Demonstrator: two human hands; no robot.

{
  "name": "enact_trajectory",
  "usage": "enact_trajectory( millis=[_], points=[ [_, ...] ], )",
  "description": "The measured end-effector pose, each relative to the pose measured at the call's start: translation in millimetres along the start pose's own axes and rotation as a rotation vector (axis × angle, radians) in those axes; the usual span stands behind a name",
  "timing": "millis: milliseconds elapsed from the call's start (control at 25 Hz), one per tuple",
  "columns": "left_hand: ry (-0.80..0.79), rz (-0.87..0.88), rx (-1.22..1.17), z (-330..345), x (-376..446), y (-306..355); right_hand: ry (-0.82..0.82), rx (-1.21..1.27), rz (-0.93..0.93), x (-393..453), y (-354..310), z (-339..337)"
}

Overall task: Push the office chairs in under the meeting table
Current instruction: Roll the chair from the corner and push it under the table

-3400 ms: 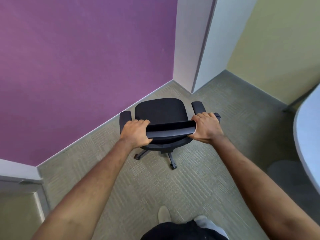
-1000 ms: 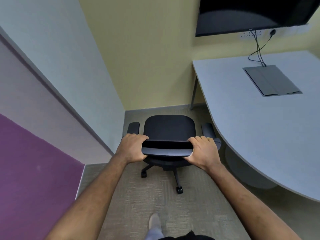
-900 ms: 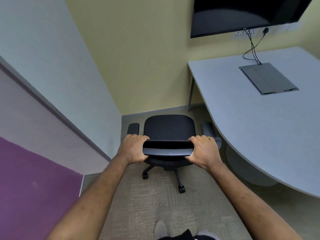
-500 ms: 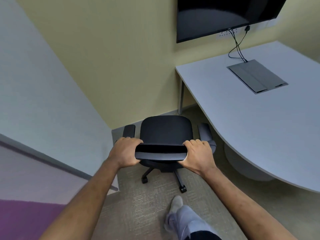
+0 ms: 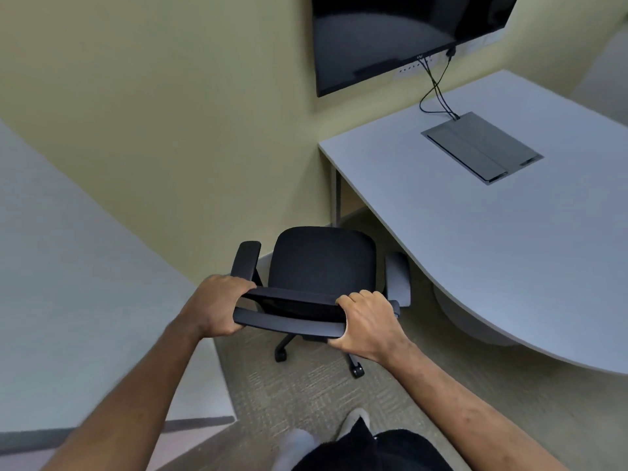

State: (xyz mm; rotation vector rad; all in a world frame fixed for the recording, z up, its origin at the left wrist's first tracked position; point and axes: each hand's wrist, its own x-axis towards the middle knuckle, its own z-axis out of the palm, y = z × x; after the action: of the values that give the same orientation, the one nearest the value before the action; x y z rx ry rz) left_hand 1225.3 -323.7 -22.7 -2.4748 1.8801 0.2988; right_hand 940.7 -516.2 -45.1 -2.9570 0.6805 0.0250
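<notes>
A black office chair (image 5: 323, 260) with armrests and castors stands on the carpet just in front of me, its seat facing the yellow wall. My left hand (image 5: 215, 305) grips the left end of its backrest top. My right hand (image 5: 368, 328) grips the right end. The grey meeting table (image 5: 492, 239) lies to the right, its curved edge close beside the chair's right armrest (image 5: 397, 278). The chair's seat is outside the table, left of its edge.
A dark screen (image 5: 401, 32) hangs on the yellow wall above the table's far end, with cables running down to a grey cable box (image 5: 481, 146) set in the tabletop. A pale wall (image 5: 85, 283) stands close on the left. A table leg (image 5: 337, 195) stands by the wall.
I have turned right with the chair, away from the purple wall. The table and screen now fill more of the view, and the chair has rolled closer to the table's edge.
</notes>
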Motion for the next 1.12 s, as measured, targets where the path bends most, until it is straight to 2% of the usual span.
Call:
enact_trajectory(
  millis=[200,360,480,720,840,1120],
  points=[
    [-0.015,0.114,0.031,-13.4,46.6,-29.7,-0.110,0.222,0.040,37.0,21.4,-12.8],
    [0.012,0.208,0.029,-12.5,81.7,-56.7,-0.023,0.345,0.179,62.0,25.9,-11.5],
    [0.038,0.294,0.023,-10.8,111.8,-80.4,0.079,0.321,0.289,77.7,23.2,-6.5],
    [0.020,0.442,0.007,-22.2,175.5,-119.9,0.147,0.221,0.482,107.7,12.5,5.1],
    [0.012,0.516,0.031,-30.7,207.0,-128.4,0.151,0.193,0.602,124.0,10.1,7.1],
    [0.012,0.661,0.038,-52.1,270.6,-126.1,0.238,0.178,0.739,143.0,17.1,10.2]
  ],
)
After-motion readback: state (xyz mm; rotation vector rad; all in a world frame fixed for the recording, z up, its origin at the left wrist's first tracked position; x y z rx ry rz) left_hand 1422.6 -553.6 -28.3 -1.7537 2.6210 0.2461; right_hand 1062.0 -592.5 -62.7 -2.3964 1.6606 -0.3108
